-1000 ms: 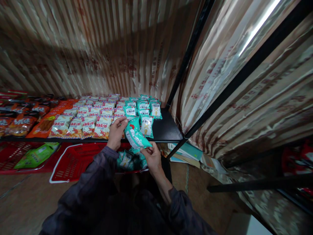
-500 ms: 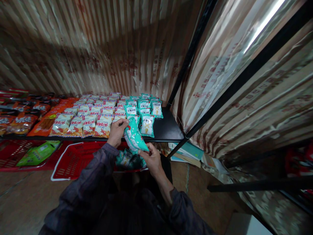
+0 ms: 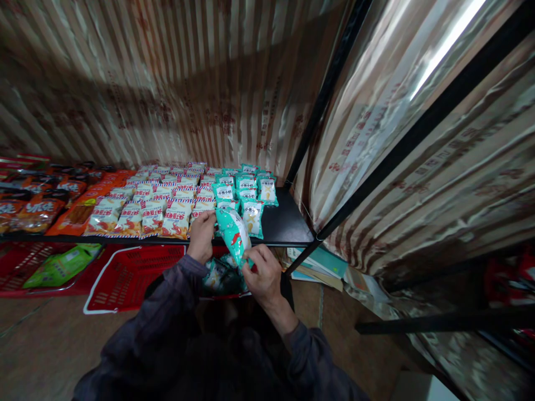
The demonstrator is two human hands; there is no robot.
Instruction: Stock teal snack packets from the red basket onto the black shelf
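A teal snack bag [image 3: 233, 232] is held tilted in front of the shelf edge. My left hand [image 3: 202, 235] pinches its upper left end, and my right hand [image 3: 263, 273] grips its lower right end. Behind it, matching teal bags [image 3: 252, 217] lie in rows on the black shelf [image 3: 288, 218]. White-and-red snack bags [image 3: 175, 216] sit in rows just left of them. Below the held bag, a red basket [image 3: 134, 278] contains more teal bags [image 3: 217, 277], partly hidden by my hands and sleeves.
Orange snack packs [image 3: 79, 209] fill the shelf's left side. Another red basket holds a green pack [image 3: 62, 266]. Black metal posts [image 3: 326, 111] rise at the shelf's right end, before striped curtains [image 3: 200, 83]. Papers and folders [image 3: 321, 262] lie beneath.
The teal bag has turned in my hands, its lower end swinging left and down and more of its white-and-red printing showing. My left hand has lowered slightly.
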